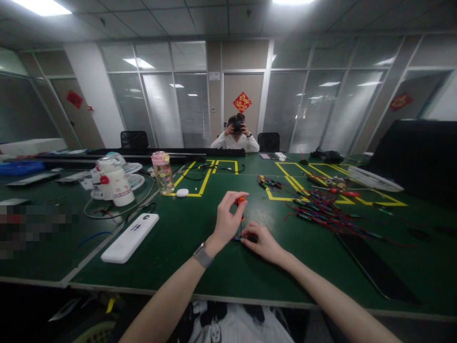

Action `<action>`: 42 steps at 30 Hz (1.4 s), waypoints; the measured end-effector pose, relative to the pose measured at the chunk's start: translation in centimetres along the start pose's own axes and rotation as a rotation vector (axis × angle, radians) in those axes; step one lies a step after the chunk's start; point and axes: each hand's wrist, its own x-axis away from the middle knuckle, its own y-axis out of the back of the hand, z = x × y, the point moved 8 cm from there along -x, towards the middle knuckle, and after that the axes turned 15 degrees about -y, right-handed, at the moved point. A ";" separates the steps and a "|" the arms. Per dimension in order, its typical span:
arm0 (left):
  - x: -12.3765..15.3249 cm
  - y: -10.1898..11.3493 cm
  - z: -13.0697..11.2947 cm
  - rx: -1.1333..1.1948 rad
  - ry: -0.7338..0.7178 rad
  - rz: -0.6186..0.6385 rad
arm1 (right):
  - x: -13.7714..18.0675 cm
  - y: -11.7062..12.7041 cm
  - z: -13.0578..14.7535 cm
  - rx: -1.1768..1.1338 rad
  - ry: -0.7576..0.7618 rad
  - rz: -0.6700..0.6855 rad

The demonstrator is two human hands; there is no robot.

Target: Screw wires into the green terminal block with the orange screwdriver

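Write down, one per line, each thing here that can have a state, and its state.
Left hand: closed on screwdriver
Screwdriver: near upright, handle up
Right hand: fingers curled, grip unclear
Small part: partly hidden
Pink-lidded bottle: upright, lid on
White slab: lying flat
Black slab: lying flat
Wires: heaped, tangled
Middle door: shut
Ceiling lights: lit

White rectangular device (130, 238) left of the left hand (228, 215); right of the right hand (263, 242), black rectangular slab (376, 267), red-and-black wires (321, 209) beyond.
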 end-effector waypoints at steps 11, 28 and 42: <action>0.1 -0.6 0.3 0.025 0.001 0.070 | -0.1 0.0 -0.2 -0.001 -0.009 0.000; 0.1 0.5 0.0 -0.120 -0.057 -0.011 | -0.1 0.0 -0.1 0.000 -0.006 0.001; -0.1 0.4 0.6 0.004 0.032 -0.009 | 0.0 0.0 -0.2 -0.005 -0.002 0.005</action>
